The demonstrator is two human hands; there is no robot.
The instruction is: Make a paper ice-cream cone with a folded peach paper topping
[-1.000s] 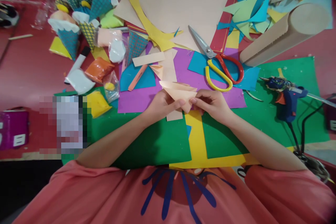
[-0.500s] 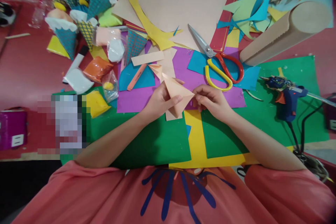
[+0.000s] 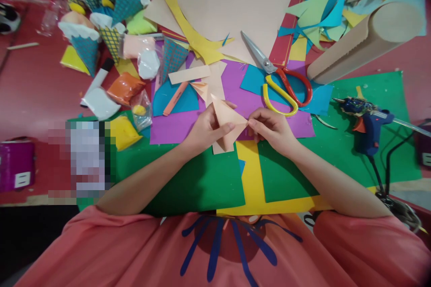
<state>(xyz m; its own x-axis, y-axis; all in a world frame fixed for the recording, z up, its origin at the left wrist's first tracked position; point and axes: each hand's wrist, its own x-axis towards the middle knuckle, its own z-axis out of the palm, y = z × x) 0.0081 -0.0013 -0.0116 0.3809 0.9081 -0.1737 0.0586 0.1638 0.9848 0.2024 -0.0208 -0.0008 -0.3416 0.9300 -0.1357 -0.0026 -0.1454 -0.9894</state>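
A folded piece of peach paper (image 3: 229, 119) with creased, pointed corners is between my hands. My left hand (image 3: 209, 129) grips it from the left, thumb pressed on its face and fingers behind. At the paper's right point, the thumb and index finger of my right hand (image 3: 271, 128) pinch the tip; the other fingers curl. Beneath lies a peach paper strip (image 3: 223, 148), partly covered by the folded piece. Just beyond my left hand are a small pleated peach paper (image 3: 201, 89), an orange marker (image 3: 175, 99) and a flat peach strip (image 3: 189, 74).
Scissors (image 3: 266, 63) with red and yellow handles lie open beyond my right hand. A blue glue gun (image 3: 370, 132) with a cord rests at right, below a paper roll (image 3: 350, 47). Clay packets (image 3: 125, 89) and decorated paper cones (image 3: 82, 45) crowd the left.
My right thumb and index finger have closed on the paper's right point. The folded paper has turned slightly, its upper left corner shifting a little right. Other things stay in place.
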